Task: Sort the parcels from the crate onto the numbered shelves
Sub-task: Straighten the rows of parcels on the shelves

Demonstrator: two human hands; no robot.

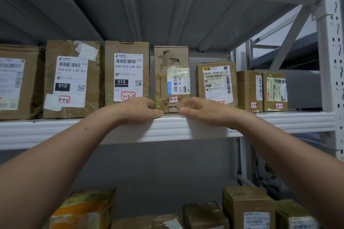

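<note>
A tall brown parcel (171, 72) tagged 3-3-8 stands upright on the white shelf (279, 121), between the parcels tagged 3-3-7 (127, 72) and one with a yellow-topped label (216, 83). My left hand (139, 108) reaches to its lower left corner, with loosely curved fingers and the thumb touching the base. My right hand (202, 110) mirrors it at the lower right, fingertips on the parcel's front. Neither hand wraps around the box. The crate is out of view.
More labelled parcels line the same shelf: 3-3-6 (71, 80) and another at the far left (16, 82), and two small ones at the right (249, 91), (275, 91). Several parcels (247, 206) sit on the shelf below. A perforated upright post (333, 61) bounds the right side.
</note>
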